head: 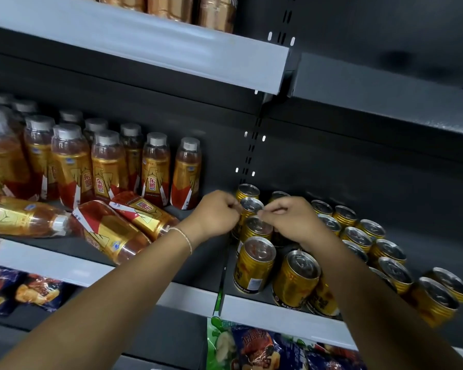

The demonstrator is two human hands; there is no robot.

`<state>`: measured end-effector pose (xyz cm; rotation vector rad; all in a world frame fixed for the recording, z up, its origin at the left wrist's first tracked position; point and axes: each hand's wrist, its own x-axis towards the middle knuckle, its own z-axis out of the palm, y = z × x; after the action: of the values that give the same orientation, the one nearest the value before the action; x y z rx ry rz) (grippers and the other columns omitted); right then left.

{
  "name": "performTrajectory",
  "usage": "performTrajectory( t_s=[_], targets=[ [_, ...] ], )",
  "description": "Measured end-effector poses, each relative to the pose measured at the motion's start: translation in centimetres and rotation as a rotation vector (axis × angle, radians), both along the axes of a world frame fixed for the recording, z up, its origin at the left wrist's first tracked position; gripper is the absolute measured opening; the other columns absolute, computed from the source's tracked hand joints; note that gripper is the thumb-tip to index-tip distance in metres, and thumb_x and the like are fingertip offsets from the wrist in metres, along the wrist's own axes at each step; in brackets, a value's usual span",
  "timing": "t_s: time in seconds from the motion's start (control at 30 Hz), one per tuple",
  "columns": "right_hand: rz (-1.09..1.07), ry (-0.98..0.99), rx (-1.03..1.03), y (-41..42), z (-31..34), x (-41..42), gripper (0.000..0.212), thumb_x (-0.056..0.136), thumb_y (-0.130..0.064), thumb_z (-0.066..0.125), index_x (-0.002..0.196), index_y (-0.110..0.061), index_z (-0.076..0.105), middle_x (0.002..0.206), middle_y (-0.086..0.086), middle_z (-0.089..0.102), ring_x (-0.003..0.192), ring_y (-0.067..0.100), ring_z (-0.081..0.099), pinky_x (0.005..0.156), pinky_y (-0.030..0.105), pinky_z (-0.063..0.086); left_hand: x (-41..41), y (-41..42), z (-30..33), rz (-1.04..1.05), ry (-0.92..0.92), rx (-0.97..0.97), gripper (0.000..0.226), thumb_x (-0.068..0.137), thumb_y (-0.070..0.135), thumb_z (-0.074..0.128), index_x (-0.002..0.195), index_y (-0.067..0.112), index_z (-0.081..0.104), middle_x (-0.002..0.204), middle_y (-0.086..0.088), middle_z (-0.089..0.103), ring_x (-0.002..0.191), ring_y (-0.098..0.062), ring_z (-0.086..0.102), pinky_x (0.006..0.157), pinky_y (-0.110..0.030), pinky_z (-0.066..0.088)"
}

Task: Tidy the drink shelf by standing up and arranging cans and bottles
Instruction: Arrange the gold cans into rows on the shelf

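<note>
Several gold cans stand in rows on the right half of the dark shelf (203,260). My left hand (217,213) and my right hand (292,217) reach in from either side of one gold can (250,208) in the left row, fingers curled against its rim. More gold cans (254,264) stand in front of it. Left of the hands, several gold-and-red bottles (155,169) stand upright at the back, and three gold-and-red bottles (142,214) lie on their sides in front of them.
A grey-edged shelf (150,46) overhangs above, with brown packs on it. Snack bags (254,345) fill the shelf below. A slotted black upright (251,150) divides the back panel. Cans at the far right (436,303) stand near the shelf's front edge.
</note>
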<state>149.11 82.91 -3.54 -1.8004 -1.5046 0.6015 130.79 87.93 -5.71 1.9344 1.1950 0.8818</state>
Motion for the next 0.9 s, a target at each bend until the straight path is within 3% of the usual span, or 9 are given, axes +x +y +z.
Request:
performTrajectory(
  t_s=[0.1, 0.17, 0.27, 0.4, 0.47, 0.63, 0.8, 0.9],
  targets=[
    [-0.046, 0.023, 0.015, -0.6, 0.9, 2.8, 0.005, 0.085, -0.025, 0.080, 0.089, -0.025, 0.077, 0.088, -0.005, 0.077, 0.087, 0.010, 0.072, 0.083, 0.035, 0.061, 1.2, -1.1, 1.5, -0.072, -0.066, 0.074, 0.022, 0.096, 0.017, 0.055, 0.081, 0.014, 0.071, 0.073, 0.004, 0.067, 0.069, -0.007, 0.061, 0.065, -0.026, 0.052],
    [-0.079, -0.013, 0.014, -1.1, 1.6, 4.9, 0.012, 0.085, -0.024, 0.081, 0.095, -0.023, 0.076, 0.088, -0.005, 0.077, 0.087, 0.010, 0.071, 0.076, 0.029, 0.059, 2.5, -1.9, 2.2, -0.133, -0.135, 0.035, 0.020, 0.096, 0.012, 0.052, 0.091, 0.017, 0.070, 0.081, 0.010, 0.068, 0.076, -0.004, 0.063, 0.068, -0.021, 0.050],
    [-0.096, -0.145, -0.050, -1.8, 2.3, 7.7, 0.027, 0.082, -0.027, 0.083, 0.106, -0.022, 0.073, 0.089, -0.006, 0.075, 0.087, 0.007, 0.068, 0.067, 0.021, 0.049, 5.0, -3.0, 2.9, -0.222, -0.159, -0.030, 0.021, 0.096, 0.007, 0.049, 0.101, 0.020, 0.064, 0.092, 0.006, 0.069, 0.088, -0.010, 0.066, 0.078, -0.027, 0.055],
    [-0.043, -0.395, -0.198, -2.4, 2.6, 9.0, 0.044, 0.075, -0.035, 0.087, 0.114, -0.025, 0.069, 0.100, -0.004, 0.069, 0.089, 0.016, 0.069, 0.079, 0.036, 0.060, 8.3, -4.3, 3.5, -0.283, -0.103, -0.120, 0.029, 0.094, 0.005, 0.049, 0.113, 0.022, 0.061, 0.110, 0.001, 0.067, 0.106, -0.017, 0.063, 0.095, -0.037, 0.053],
    [0.037, -0.509, -0.275, -2.5, 2.3, 9.0, 0.059, 0.072, -0.037, 0.089, 0.125, -0.025, 0.066, 0.111, -0.004, 0.068, 0.098, 0.016, 0.066, 0.085, 0.032, 0.057, 9.7, -4.5, 3.6, -0.231, -0.051, -0.168, 0.030, 0.094, 0.010, 0.049, 0.120, 0.018, 0.061, 0.118, -0.004, 0.065, 0.111, -0.021, 0.060, 0.099, -0.040, 0.051],
    [0.122, -0.559, -0.371, -2.2, 1.9, 9.0, 0.082, 0.068, -0.041, 0.091, 0.140, -0.022, 0.056, 0.134, 0.000, 0.062, 0.116, 0.019, 0.061, 0.088, 0.028, 0.051, 11.3, -4.8, 3.7, -0.079, -0.051, -0.287, 0.020, 0.089, 0.004, 0.045, 0.099, 0.006, 0.062, 0.107, -0.017, 0.065, 0.101, -0.032, 0.063, 0.093, -0.050, 0.053],
    [0.171, -0.577, -0.377, -1.8, 1.5, 9.3, 0.079, 0.073, -0.036, 0.090, 0.142, -0.023, 0.054, 0.140, 0.000, 0.059, 0.123, 0.022, 0.058, 0.101, 0.036, 0.051, 11.2, -5.4, 3.7, -0.080, -0.158, -0.537, 0.020, 0.097, 0.004, 0.041, 0.085, 0.014, 0.053, 0.096, -0.018, 0.061, 0.102, -0.037, 0.062, 0.095, -0.046, 0.052],
    [0.273, -0.692, -0.418, -1.9, 1.6, 9.7, 0.072, 0.080, -0.026, 0.084, 0.144, -0.026, 0.052, 0.147, -0.003, 0.053, 0.131, 0.021, 0.052, 0.101, 0.030, 0.046, 11.0, -5.8, 3.6, -0.108, -0.212, -0.617, 0.023, 0.100, 0.003, 0.036, 0.086, 0.015, 0.050, 0.088, -0.013, 0.056, 0.100, -0.033, 0.055, 0.094, -0.042, 0.048]
  ],
)
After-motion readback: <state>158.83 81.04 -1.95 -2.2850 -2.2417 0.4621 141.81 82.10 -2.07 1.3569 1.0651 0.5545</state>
